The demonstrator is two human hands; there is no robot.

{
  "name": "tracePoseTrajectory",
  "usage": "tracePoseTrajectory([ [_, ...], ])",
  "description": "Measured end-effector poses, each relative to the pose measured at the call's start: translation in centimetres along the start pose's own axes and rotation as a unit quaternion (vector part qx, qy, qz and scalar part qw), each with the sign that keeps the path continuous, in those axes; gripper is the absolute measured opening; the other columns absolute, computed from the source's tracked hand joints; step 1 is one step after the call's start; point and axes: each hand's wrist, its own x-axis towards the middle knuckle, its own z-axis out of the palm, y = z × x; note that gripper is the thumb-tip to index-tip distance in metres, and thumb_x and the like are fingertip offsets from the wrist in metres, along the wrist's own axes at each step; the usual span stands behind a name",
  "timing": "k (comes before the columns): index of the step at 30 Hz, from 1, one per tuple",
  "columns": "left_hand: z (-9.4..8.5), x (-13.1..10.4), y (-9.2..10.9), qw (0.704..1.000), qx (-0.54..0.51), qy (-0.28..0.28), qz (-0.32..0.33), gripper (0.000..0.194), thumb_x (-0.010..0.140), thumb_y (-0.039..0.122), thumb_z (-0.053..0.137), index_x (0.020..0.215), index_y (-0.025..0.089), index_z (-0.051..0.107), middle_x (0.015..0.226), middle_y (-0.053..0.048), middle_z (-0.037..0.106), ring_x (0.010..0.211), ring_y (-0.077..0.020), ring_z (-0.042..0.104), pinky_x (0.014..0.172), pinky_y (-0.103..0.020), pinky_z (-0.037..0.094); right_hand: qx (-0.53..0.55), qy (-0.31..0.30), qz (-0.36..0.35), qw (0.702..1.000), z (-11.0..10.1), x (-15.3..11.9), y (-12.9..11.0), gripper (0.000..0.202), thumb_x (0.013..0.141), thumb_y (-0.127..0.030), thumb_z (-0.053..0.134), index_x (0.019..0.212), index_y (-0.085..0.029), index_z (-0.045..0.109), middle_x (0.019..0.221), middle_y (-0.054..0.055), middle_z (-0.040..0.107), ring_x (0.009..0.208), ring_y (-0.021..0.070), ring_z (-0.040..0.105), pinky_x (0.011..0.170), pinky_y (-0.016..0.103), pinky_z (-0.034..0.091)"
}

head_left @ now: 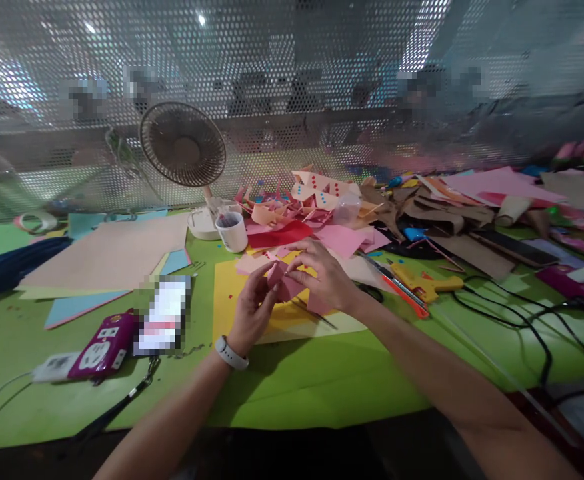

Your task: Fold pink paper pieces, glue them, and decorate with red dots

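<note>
Pink paper [288, 289] — folded, angular, in both hands [253, 308] [325, 275]

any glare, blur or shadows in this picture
In the head view, bright spots glare near the top of the perforated panel, and the scene behind it is soft; also in the head view, the phone is pixelated and a shadow darkens the green tabletop near the left hand.

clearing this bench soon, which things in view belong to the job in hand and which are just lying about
Seemingly in the job:
pink paper, pinched by the left hand and right hand
yellow sheet beneath them
perhaps the yellow glue gun, set down

Apparently just lying about:
fan
phone
purple device
dark blue cloth
</note>
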Motion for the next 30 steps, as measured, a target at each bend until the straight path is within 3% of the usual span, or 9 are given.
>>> tracePoseTrajectory([
  [8,0.0,0.1,-0.2,1.000,-0.001,0.014,0.007,0.042,0.090,0.031,0.062,0.130,0.020,0.053,0.092,-0.005,0.067,0.078,-0.0143,0.064,0.073,-0.029,0.056,0.011,-0.021,0.012,1.000,-0.6,0.1,-0.4,0.006,0.090,-0.019,0.061,0.087,-0.023,0.065,0.115,0.008,0.064,0.113,0.0219,0.059,0.101,0.045,0.046],
  [16,-0.2,0.1,-0.1,0.998,0.034,0.034,0.036,0.036,0.087,0.030,0.065,0.121,0.020,0.062,0.121,-0.011,0.066,0.101,-0.0201,0.065,0.089,-0.035,0.054,0.007,-0.024,-0.008,1.000,-0.7,0.1,-0.7,0.007,0.090,-0.018,0.059,0.087,-0.022,0.064,0.114,0.008,0.065,0.112,0.0218,0.059,0.099,0.043,0.047],
  [24,0.0,0.1,-0.7,0.998,0.012,0.055,0.034,0.031,0.085,0.030,0.069,0.113,0.019,0.066,0.104,-0.008,0.071,0.091,-0.0183,0.068,0.082,-0.032,0.056,-0.008,-0.034,-0.018,0.999,-0.7,0.1,-0.9,0.008,0.091,-0.017,0.060,0.087,-0.023,0.064,0.112,0.007,0.065,0.111,0.0215,0.060,0.098,0.042,0.048],
  [30,-0.1,0.0,-0.5,0.999,0.003,0.032,0.037,0.046,0.087,0.027,0.067,0.131,0.022,0.055,0.092,-0.005,0.071,0.079,-0.0149,0.067,0.076,-0.030,0.056,-0.015,-0.036,-0.022,0.999,-0.9,0.1,-1.4,0.010,0.092,-0.017,0.058,0.091,-0.022,0.067,0.109,0.007,0.066,0.108,0.0213,0.060,0.097,0.041,0.049],
])
